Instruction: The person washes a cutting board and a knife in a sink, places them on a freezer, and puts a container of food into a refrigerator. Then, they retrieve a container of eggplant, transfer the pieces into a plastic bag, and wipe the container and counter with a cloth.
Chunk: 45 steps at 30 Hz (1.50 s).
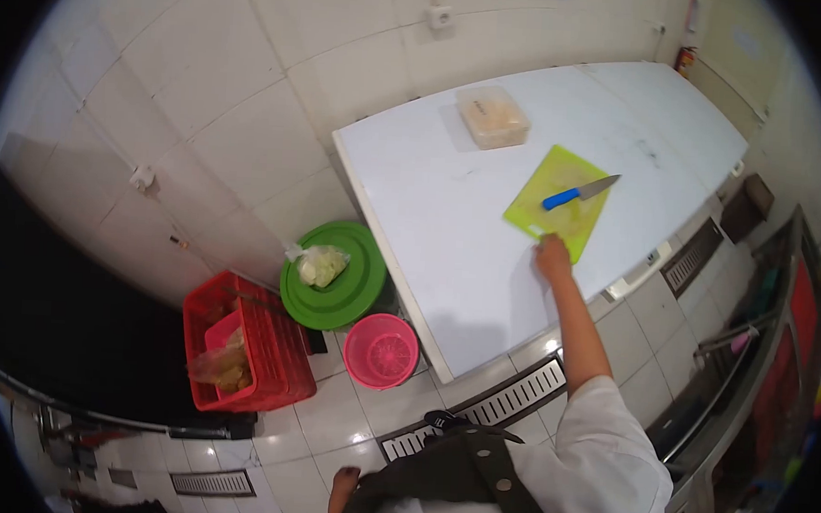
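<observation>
My right hand [553,256] is closed on the near edge of a lime-green cutting board [536,193], beside its handle slot. The board lies on the white table [440,230]. On it rests a knife [576,193] with a blue handle, its blade pointing to the far right and over the board's edge. Down by my body, well away from the table, is my left hand [345,482]; its fingers are mostly hidden, and nothing shows in it.
A lidded clear plastic container [493,118] stands at the table's back. Left of the table are a green lid [334,301] bearing a bag of pale pieces [321,266], a pink bucket [381,352] and red crates [279,366]. Metal drain grates [515,394] cross the tiled floor.
</observation>
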Available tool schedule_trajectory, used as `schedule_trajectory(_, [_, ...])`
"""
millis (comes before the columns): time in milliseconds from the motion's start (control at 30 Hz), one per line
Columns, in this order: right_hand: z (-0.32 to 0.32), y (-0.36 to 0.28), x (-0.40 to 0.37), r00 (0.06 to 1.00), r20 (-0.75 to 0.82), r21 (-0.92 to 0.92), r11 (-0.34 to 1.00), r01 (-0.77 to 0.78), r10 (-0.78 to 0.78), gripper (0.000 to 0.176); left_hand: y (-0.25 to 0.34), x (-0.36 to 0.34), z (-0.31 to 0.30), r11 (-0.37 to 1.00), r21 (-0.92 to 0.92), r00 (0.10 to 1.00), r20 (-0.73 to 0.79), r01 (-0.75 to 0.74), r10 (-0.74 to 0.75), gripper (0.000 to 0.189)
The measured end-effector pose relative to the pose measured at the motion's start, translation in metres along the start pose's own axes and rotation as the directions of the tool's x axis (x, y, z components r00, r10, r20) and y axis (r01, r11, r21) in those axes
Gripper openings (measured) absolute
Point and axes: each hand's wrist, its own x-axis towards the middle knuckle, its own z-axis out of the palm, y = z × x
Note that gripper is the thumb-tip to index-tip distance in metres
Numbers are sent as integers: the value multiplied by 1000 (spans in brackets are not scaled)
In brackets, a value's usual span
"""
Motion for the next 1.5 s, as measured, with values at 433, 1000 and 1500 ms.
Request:
schedule_trajectory(433, [-52, -40, -86, 958, -83, 38, 961, -273, 275, 66, 507, -85, 117, 840, -400, 329, 901, 368, 284, 49])
schedule_trajectory(1000, [-85, 122, -56, 900, 402, 462, 811, -358, 168, 19, 581, -56, 226, 436, -607, 647, 759, 664, 71, 56])
schedule_trajectory(1500, [-273, 227, -241, 856, 56, 891, 362, -275, 514, 33, 657, -125, 199, 552, -730, 655, 192, -403, 731, 14])
